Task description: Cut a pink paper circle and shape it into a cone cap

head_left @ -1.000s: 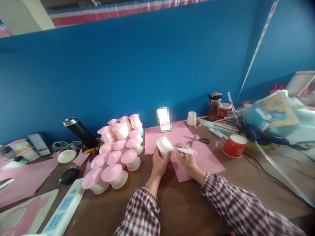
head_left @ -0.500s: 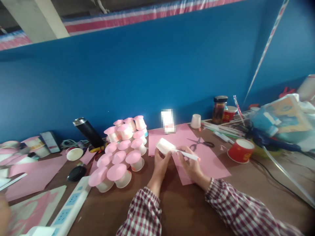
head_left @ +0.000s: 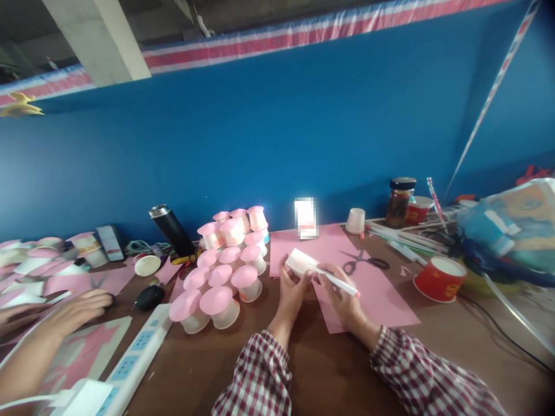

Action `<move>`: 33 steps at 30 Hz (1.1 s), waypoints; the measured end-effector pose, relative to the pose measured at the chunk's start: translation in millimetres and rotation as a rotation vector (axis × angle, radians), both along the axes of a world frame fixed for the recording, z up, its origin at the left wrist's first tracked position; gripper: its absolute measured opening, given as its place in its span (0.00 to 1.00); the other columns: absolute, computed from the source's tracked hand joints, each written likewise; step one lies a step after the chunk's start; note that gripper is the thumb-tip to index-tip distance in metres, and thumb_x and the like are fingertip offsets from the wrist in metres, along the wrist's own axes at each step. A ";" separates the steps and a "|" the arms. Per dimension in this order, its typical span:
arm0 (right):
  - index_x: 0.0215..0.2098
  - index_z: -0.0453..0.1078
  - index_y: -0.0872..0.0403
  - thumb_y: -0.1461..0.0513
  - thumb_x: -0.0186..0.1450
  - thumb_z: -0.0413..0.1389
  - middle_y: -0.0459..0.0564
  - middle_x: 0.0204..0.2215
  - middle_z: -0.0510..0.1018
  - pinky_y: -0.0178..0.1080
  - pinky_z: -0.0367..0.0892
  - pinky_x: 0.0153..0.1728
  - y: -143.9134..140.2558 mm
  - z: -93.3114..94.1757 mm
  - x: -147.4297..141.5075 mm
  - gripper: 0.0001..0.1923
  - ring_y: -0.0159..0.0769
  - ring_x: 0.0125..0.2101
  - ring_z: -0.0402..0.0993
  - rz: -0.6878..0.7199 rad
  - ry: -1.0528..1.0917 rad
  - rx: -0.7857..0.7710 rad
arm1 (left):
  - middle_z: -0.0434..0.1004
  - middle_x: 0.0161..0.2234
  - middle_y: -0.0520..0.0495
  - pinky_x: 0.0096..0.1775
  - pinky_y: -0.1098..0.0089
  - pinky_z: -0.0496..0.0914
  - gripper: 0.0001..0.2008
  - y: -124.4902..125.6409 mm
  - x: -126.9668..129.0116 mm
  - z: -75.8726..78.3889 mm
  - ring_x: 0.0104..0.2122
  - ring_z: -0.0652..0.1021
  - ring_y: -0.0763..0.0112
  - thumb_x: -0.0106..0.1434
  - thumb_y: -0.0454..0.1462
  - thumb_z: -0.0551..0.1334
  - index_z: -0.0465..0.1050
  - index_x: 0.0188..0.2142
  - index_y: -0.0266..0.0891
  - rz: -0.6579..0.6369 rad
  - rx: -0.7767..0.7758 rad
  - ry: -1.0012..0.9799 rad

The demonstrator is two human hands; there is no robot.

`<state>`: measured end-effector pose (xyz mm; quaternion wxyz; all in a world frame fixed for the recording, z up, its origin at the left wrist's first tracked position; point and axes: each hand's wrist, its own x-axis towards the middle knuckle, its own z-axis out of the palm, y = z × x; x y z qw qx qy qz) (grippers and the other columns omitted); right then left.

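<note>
Above the desk, short of its far edge, my left hand clamps a white cup, tilted, between thumb and fingers; my right hand pinches a white marker, its tip at the cup's side, contact too blurred to tell. The step in hand looks like marking the cup, and the next stroke seems to call for a steady left grip and light tip pressure

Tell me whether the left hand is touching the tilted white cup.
Touching. The head view shows the left hand holding the tilted white cup between thumb and fingers.
</note>
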<state>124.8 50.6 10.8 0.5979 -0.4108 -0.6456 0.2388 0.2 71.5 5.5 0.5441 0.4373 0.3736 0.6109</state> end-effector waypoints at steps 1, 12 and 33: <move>0.42 0.65 0.52 0.60 0.66 0.50 0.50 0.35 0.74 0.38 0.72 0.36 0.3 -0.9 -0.2 0.08 0.36 0.35 0.74 0.009 0.008 -0.001 | 0.73 0.42 0.42 0.43 0.61 0.71 0.42 -0.1 0.1 0.6 0.40 0.77 0.63 0.53 0.43 0.66 0.42 0.60 0.44 -0.002 -0.005 0.007; 0.43 0.66 0.52 0.60 0.66 0.51 0.51 0.37 0.74 0.38 0.71 0.37 5.3 -5.3 1.5 0.08 0.37 0.37 0.74 0.007 0.025 0.009 | 0.70 0.46 0.43 0.42 0.59 0.71 0.22 -0.5 0.7 -1.0 0.43 0.75 0.64 0.62 0.48 0.54 0.53 0.53 0.46 -0.055 -0.040 -0.153; 0.42 0.66 0.52 0.60 0.66 0.50 0.50 0.34 0.75 0.36 0.69 0.31 6.1 0.0 4.3 0.07 0.36 0.33 0.73 -0.062 -0.012 0.038 | 0.69 0.50 0.42 0.46 0.60 0.69 0.26 3.5 3.2 -3.2 0.45 0.74 0.62 0.57 0.40 0.63 0.58 0.53 0.44 -0.110 -0.066 -0.223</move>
